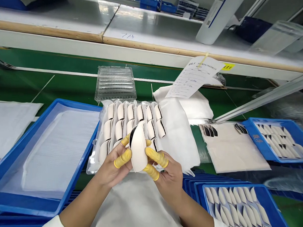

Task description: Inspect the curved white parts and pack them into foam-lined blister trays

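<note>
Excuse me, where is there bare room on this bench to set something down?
Green bench shows between the left blue tray and the clear ribbed tray. Crowded around the left hand and right hand holding a white piece over packed rows.

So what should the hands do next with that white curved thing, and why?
I think they should probably lower the white curved shell into the packed rows of matching shells just beneath it. The left hand and right hand are holding it right above those rows, and it looks like the shells there.
</note>
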`<state>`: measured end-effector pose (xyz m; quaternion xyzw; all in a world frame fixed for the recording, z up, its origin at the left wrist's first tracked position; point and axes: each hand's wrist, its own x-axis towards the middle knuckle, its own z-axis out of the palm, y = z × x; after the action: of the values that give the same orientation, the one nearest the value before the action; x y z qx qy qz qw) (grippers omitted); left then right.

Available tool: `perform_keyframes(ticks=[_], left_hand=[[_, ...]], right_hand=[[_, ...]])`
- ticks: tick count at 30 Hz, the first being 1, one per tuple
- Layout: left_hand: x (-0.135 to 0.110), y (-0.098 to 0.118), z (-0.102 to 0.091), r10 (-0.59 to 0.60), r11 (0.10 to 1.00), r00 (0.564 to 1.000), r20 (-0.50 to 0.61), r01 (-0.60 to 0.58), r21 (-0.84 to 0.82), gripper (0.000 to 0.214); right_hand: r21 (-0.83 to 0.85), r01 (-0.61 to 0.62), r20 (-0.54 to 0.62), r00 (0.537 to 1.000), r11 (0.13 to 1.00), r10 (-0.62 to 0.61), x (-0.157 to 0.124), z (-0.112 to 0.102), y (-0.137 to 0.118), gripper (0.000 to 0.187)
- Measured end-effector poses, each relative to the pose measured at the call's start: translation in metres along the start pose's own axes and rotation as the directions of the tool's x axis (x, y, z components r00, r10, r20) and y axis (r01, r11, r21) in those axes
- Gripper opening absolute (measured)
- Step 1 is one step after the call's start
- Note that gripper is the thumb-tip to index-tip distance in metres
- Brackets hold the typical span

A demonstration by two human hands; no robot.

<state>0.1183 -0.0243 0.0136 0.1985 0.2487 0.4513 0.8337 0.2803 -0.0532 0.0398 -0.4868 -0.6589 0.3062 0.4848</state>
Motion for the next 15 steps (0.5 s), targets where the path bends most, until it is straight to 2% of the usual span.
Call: perform_keyframes(ticks=[3, 6, 9, 12, 15], left_hand=[[0.0, -0.006, -0.003, 0.003, 1.0, 1.0, 0.026, -0.002, -0.029, 0.046], [-0.001, -0.012, -0.004, -0.009, 0.996, 0.993, 0.116, 0.02, -0.092, 0.043], [-0.001, -0.014, -0.001, -0.038, 0.983, 0.978, 0.205, 0.074, -0.169, 0.039], [-0.002, -0.014, 0.005, -0.053, 0.974, 0.957, 0.286, 0.114, -0.198, 0.039], [-0.002, -0.012, 0.009, -0.083, 0.976, 0.93, 0.358, 0.149, -0.159, 0.043]], right_hand=[[-0.06, 0.092, 0.007, 0.996, 0.994, -0.092, -0.003, -0.002, -0.002, 0.041], [-0.174, 0.191, 0.041, 0.981, 0.966, -0.187, -0.008, -0.005, -0.005, 0.043], [-0.209, 0.298, 0.098, 0.954, 0.931, -0.283, -0.011, -0.01, -0.008, 0.041], [-0.182, 0.347, 0.135, 0.936, 0.92, -0.326, -0.012, -0.015, -0.011, 0.04], [-0.167, 0.349, 0.137, 0.934, 0.922, -0.329, -0.014, -0.019, -0.014, 0.043]])
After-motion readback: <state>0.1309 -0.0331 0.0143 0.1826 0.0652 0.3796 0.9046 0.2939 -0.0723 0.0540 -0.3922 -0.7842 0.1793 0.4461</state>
